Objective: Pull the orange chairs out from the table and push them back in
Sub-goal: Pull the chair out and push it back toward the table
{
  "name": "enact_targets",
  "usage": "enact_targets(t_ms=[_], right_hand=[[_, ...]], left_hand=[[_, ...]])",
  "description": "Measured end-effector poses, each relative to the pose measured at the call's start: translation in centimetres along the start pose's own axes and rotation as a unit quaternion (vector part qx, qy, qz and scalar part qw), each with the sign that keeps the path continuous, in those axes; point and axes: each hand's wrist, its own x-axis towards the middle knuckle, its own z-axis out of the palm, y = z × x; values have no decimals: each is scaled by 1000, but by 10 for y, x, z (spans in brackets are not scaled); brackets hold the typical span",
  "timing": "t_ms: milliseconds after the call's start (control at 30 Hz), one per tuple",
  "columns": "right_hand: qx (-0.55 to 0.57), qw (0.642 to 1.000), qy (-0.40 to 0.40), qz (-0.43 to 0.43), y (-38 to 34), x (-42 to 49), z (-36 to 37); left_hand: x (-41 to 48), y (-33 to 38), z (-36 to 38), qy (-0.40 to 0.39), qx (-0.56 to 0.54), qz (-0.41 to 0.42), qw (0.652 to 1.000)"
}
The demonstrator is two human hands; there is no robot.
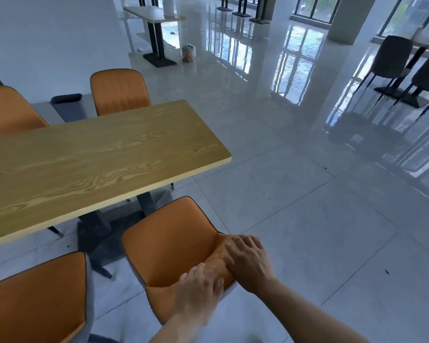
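The one camera sits on the person's head. It looks forward and down. The left hand (198, 289) and right hand (249, 262) are very close, low in the picture, on a chair (174, 243). The table (84, 164) is near, on the left. The floor (307, 219) runs away to far windows (315, 8) at the top. The wide view bends the edges.

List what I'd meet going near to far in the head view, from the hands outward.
Left hand → right hand, both resting on the backrest → pulled-out orange chair → wooden table → far orange chair → light table on a black pedestal.
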Motion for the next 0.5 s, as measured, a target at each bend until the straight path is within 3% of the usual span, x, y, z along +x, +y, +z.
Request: enact_targets(t_ms=[233, 300, 500], right_hand=[[12, 983, -80, -165, 46, 22, 18], [55, 980, -77, -178, 56, 24, 21], [123, 954, -114, -250, 77, 21, 18]], left_hand=[[13, 39, 21, 11, -9, -184, 983], [10, 49, 28, 28, -10, -229, 973], [-1, 58, 38, 96, -13, -303, 948]])
